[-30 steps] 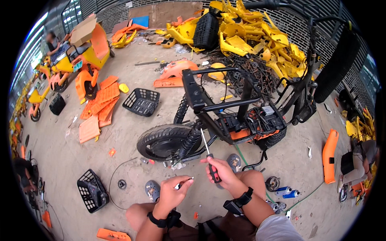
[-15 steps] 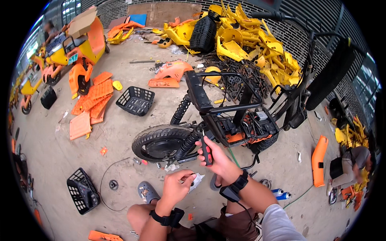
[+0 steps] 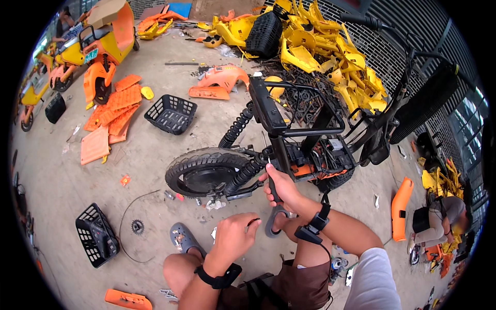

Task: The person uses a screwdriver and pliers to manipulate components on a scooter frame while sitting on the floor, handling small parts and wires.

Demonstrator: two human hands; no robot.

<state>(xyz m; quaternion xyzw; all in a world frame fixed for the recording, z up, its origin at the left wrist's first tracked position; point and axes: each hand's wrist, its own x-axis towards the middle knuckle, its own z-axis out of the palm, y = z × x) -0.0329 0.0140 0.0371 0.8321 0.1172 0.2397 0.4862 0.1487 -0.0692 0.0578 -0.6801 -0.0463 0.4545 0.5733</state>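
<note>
My right hand [image 3: 284,187] is closed round the dark handle of a screwdriver [image 3: 273,189]. Its shaft points up at the top end of the near black shock absorber [image 3: 247,176], beside the rear wheel [image 3: 182,174] of a stripped scooter [image 3: 272,114]. Whether the tip touches anything is too small to tell. Lower and to the left, my left hand [image 3: 232,238] has its fingers curled in. A small dark edge shows at its fingertips, but what it belongs to is hidden. A bit of something white peeks out at that hand's left side.
Black baskets [image 3: 171,114] lie on the floor to the left, with a sprocket [image 3: 137,227] and a bent cable [image 3: 121,227] nearer me. Yellow panels [image 3: 305,51] are heaped at the back. An orange panel [image 3: 401,209] lies right, near a crouching person [image 3: 445,219].
The view has shifted slightly. My right hand still grips the screwdriver, with the handle's red side turned from view. The white scrap by my left fingertips no longer shows there.
</note>
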